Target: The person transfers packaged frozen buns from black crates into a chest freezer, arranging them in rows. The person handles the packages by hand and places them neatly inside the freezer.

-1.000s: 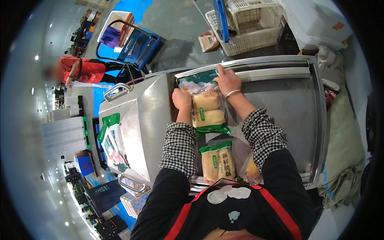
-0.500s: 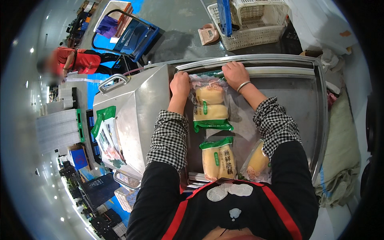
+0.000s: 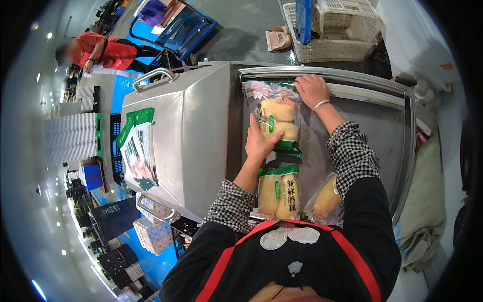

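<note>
A clear bag of pale peeled lotus root (image 3: 278, 113), green along its lower edge, lies in the steel chamber of what looks like a vacuum sealer (image 3: 359, 151). My left hand (image 3: 260, 141) rests on its lower left side, thumb spread across the bag and fingers stretched along its edge. At the bag's upper right corner, beside the sealing bar (image 3: 367, 98), my right hand (image 3: 313, 90) has its fingers curled onto the film. Nearer me lie a second lotus root bag (image 3: 278, 194) and a third bag (image 3: 324, 199), partly covered by my right sleeve.
The steel lid (image 3: 201, 131) stands left of the chamber, with several flat printed bags (image 3: 138, 151) on it. White plastic crates (image 3: 337, 50) and a blue trolley (image 3: 181, 32) are on the far floor. Another person (image 3: 108, 53) in red stands far left.
My left hand has come off the bag's upper left corner and moved down onto its lower left side. My right hand stays by the upper right corner. The whole view has shifted slightly.
</note>
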Available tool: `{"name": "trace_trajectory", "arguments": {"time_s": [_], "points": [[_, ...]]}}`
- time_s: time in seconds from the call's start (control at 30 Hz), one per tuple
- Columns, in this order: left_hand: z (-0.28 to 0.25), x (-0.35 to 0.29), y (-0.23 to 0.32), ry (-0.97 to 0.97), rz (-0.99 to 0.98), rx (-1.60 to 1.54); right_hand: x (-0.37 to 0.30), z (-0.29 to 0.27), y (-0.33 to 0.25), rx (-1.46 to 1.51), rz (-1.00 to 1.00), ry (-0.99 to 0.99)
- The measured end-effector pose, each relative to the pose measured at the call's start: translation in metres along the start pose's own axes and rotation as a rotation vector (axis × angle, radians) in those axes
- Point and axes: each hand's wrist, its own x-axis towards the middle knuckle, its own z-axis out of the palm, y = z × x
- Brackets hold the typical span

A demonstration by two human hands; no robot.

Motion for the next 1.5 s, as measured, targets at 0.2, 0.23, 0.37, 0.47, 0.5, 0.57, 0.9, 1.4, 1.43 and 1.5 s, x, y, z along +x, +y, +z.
{"name": "trace_trajectory", "arguments": {"time_s": [0.2,0.23,0.37,0.47,0.5,0.57,0.9,1.4,1.43,1.5], "points": [[0.002,0.003,-0.013,0.032,-0.020,-0.087,0.000,0.002,0.000,0.045,-0.019,0.004],[0.001,0.005,-0.014,0.024,-0.030,-0.085,0.000,0.002,0.001,0.055,-0.027,0.017],[0.001,0.010,-0.026,0.018,-0.031,-0.085,0.001,0.001,-0.004,0.038,-0.026,0.006],[0.001,0.008,-0.030,0.036,-0.032,-0.080,0.003,0.001,-0.007,0.035,-0.034,-0.003],[0.001,0.008,-0.029,0.043,-0.035,-0.076,0.003,0.001,-0.007,0.032,-0.042,-0.004],[0.002,0.007,-0.031,0.039,-0.029,-0.051,0.001,-0.002,-0.009,0.028,-0.055,-0.009],[-0.009,-0.026,-0.018,0.362,0.585,0.206,-0.068,-0.095,-0.004,0.154,0.068,-0.007],[0.015,-0.161,-0.014,-0.667,1.117,0.319,-0.365,-0.246,-0.144,0.096,-0.090,-0.196],[0.016,-0.161,-0.012,-0.687,1.112,0.365,-0.363,-0.247,-0.142,0.132,-0.065,-0.193],[0.012,-0.167,-0.006,-0.656,1.120,0.375,-0.337,-0.261,-0.141,0.211,-0.030,-0.176]]}}
